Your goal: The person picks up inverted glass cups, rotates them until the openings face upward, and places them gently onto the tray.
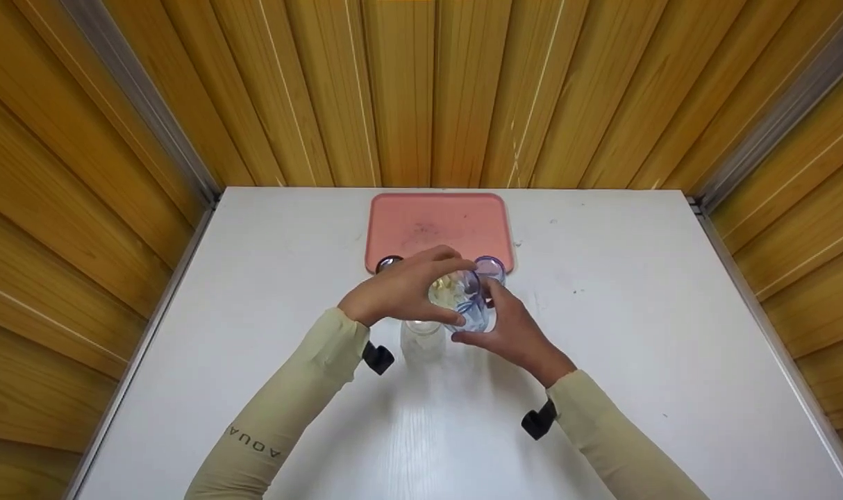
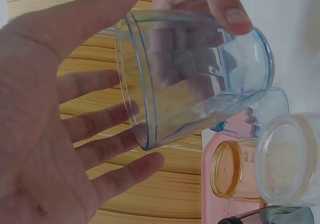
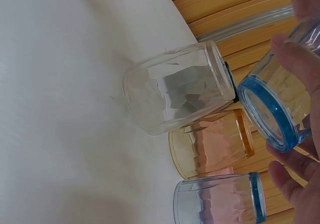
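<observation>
A see-through blue cup [image 1: 473, 312] is held tilted above the table, between the two hands. My right hand [image 1: 508, 323] grips it; its thumb [image 3: 295, 59] and fingers lie round the side near the thick blue ring. At the other end, my left hand [image 1: 411, 285] has its palm toward the wide rim. In the left wrist view the left fingers [image 2: 95, 121] are spread and fairly straight, some tips right at the rim, with the thumb [image 2: 95, 14] at its upper edge. A colourless clear cup [image 3: 170, 91] stands on the table just below the hands.
An orange cup [image 3: 212, 144], another blue-tinted cup [image 3: 220, 199] and a dark-tinted cup [image 2: 285, 216] stand close by, near the front edge of a pink tray [image 1: 439, 222]. The white table [image 1: 616, 278] meets wood-patterned walls [image 1: 394, 90] at the back and sides.
</observation>
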### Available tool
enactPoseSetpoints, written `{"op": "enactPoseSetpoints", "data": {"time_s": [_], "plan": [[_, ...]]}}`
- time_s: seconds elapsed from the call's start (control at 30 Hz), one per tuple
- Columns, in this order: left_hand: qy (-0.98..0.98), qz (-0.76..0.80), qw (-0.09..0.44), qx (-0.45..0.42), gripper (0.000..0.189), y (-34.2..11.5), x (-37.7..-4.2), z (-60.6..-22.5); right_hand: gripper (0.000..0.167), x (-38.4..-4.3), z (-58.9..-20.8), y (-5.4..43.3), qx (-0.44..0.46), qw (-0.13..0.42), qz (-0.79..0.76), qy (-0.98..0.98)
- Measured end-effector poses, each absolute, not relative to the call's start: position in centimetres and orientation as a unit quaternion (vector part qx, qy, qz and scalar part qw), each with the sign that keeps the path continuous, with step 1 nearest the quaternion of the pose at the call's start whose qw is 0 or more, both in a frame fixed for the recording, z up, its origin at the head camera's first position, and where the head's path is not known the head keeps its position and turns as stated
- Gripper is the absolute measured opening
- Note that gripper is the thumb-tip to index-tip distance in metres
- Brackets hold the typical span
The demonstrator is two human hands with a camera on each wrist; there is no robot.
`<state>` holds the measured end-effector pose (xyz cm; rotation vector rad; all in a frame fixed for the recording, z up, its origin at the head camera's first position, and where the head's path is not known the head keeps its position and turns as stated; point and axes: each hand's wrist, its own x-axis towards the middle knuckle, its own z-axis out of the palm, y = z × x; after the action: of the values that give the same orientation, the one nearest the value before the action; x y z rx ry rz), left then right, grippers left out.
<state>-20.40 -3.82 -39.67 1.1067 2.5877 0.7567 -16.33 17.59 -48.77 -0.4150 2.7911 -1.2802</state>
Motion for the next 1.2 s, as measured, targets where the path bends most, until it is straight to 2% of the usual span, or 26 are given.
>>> {"op": "enactPoseSetpoints", "data": {"time_s": [0.23,0.73,1.2], "plan": [[0.883,0.246,0.114,0.383,0.073,-3.52,-20.50,-39.47,0.098,-16.33,-48.99,17.50,-0.136,0.010,-0.401,0.906],[0.894,0.235,0.108,0.365,0.071,-3.09,-20.55,-38.99,0.102,-16.57,-48.85,17.74,-0.132,0.028,-0.401,0.906],[0.914,0.215,0.084,0.333,0.070,-3.22,-20.82,-38.70,0.097,-16.81,-48.87,18.12,-0.118,0.006,-0.363,0.924]]}}
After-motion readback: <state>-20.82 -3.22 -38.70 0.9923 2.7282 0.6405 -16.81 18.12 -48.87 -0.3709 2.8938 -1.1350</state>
